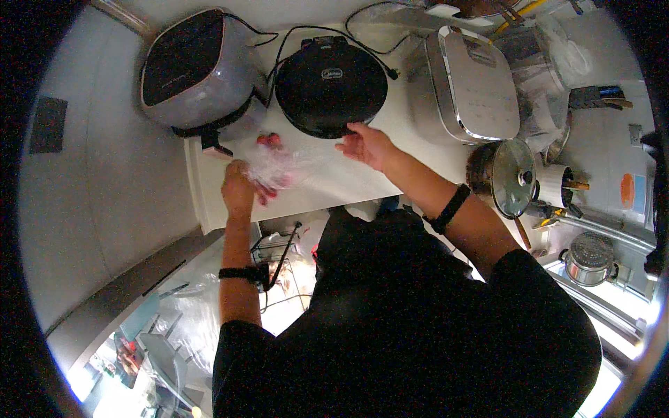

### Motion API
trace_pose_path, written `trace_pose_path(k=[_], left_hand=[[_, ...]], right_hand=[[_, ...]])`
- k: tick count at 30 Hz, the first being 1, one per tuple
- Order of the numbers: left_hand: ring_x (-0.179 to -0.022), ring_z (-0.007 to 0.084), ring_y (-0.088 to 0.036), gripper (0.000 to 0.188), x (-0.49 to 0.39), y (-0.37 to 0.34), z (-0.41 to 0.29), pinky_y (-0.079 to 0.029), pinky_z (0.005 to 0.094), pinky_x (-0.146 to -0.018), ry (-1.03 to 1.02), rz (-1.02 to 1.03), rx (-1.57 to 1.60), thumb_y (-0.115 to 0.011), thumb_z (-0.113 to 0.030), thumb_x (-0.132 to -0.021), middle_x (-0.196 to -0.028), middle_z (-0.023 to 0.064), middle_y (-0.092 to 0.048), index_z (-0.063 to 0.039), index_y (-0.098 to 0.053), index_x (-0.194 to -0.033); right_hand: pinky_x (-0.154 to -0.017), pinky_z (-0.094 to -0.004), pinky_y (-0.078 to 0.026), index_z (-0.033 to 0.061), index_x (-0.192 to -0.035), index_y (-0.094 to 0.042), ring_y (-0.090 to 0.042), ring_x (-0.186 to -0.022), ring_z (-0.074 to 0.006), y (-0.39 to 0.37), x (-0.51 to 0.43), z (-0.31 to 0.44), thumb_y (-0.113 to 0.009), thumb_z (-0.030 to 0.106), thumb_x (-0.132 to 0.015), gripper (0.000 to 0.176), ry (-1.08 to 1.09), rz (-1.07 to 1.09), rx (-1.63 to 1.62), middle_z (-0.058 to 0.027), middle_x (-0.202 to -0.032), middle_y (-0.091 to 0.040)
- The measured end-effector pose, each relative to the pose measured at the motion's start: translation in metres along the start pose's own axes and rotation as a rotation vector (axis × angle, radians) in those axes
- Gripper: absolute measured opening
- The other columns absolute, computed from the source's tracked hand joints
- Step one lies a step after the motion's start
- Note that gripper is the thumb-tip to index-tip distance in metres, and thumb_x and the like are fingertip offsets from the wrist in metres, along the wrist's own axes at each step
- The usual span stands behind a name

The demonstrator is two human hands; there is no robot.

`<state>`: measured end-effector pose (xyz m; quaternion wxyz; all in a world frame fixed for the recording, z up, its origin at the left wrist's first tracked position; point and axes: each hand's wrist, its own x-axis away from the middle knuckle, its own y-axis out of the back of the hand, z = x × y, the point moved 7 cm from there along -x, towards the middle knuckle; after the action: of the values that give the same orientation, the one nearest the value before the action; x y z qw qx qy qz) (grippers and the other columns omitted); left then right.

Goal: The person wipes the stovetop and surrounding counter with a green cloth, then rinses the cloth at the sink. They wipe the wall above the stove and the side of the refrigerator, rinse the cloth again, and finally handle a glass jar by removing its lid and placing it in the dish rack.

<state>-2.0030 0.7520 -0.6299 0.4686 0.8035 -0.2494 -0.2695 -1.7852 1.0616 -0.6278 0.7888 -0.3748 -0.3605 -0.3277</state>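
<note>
My left hand (pixel 239 184) is closed on the edge of a clear plastic bag (pixel 279 164) with red and pink marks or contents, just above the white countertop (pixel 339 177). What is in the bag is blurred. My right hand (pixel 366 146) is at the front rim of a round black electric griddle (pixel 332 89) with its lid down; the fingers are spread and a fingertip meets the rim. Nothing shows in that hand. A grey air fryer (pixel 209 73) stands behind and left of my left hand, its handle close to the fingers.
To the right stand a pale, box-shaped appliance (pixel 483 86), a pot with a glass lid (pixel 514 177) and a white utensil holder (pixel 553 183). A black power cord (pixel 360 39) loops behind the griddle. A wall borders the counter on the left. A steel pot (pixel 590 258) is farther right.
</note>
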Motion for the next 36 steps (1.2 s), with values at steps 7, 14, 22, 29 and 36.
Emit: trace_pose_path(k=[7, 14, 22, 29, 36], left_hand=[[-0.112, 0.0335, -0.065, 0.043, -0.01, 0.033, 0.008, -0.058, 0.042, -0.088, 0.181, -0.03, -0.141, -0.079, -0.01, -0.074, -0.123, 0.0092, -0.064, -0.007, -0.066, -0.115], [-0.13, 0.0399, -0.053, 0.058, 0.02, 0.037, -0.017, -0.046, 0.0449, -0.11, 0.119, -0.082, 0.126, -0.083, -0.013, -0.077, -0.142, 0.017, -0.056, -0.004, -0.063, -0.131], [-0.15, 0.0389, -0.034, 0.073, 0.089, 0.027, 0.009, -0.036, 0.0452, -0.122, 0.305, 0.177, 0.166, -0.076, -0.006, -0.079, -0.165, 0.0189, -0.032, -0.01, -0.055, -0.148], [-0.155, 0.0376, -0.029, 0.083, 0.099, 0.057, -0.015, -0.027, 0.0461, -0.126, 0.247, 0.058, 0.47, -0.06, 0.004, -0.074, -0.165, 0.02, -0.033, -0.008, -0.045, -0.155], [-0.149, 0.0365, -0.04, 0.067, 0.063, 0.087, -0.072, -0.029, 0.0494, -0.123, 0.083, -0.184, 0.47, -0.06, -0.006, -0.087, -0.159, 0.0187, -0.043, -0.002, -0.048, -0.152]], right_hand=[[-0.083, -0.0395, -0.063, 0.0033, -0.094, -0.067, -0.075, -0.103, -0.0317, -0.04, 0.047, 0.08, -0.073, 0.035, -0.098, 0.032, 0.107, 0.137, -0.064, -0.0074, -0.086, -0.073], [-0.082, -0.0425, -0.064, 0.0012, -0.101, -0.069, -0.075, -0.102, -0.0324, -0.072, 0.057, 0.158, -0.068, 0.036, -0.101, 0.035, 0.17, 0.269, -0.127, -0.0095, -0.088, -0.076], [-0.083, -0.0362, -0.064, -0.0044, -0.116, -0.069, -0.075, -0.101, -0.0278, -0.103, 0.058, 0.215, -0.062, 0.04, -0.104, 0.046, 0.215, 0.351, -0.042, -0.0092, -0.091, -0.078], [-0.074, -0.0408, -0.065, 0.0007, -0.1, -0.068, -0.075, -0.087, -0.029, -0.043, 0.027, 0.084, -0.058, 0.035, -0.101, 0.036, 0.027, 0.204, -0.15, -0.011, -0.086, -0.075], [-0.088, -0.0405, -0.058, 0.0091, -0.112, -0.065, -0.074, -0.096, -0.0288, 0.026, -0.048, -0.039, -0.059, 0.043, -0.099, 0.037, -0.091, -0.005, 0.021, -0.011, -0.098, -0.073]])
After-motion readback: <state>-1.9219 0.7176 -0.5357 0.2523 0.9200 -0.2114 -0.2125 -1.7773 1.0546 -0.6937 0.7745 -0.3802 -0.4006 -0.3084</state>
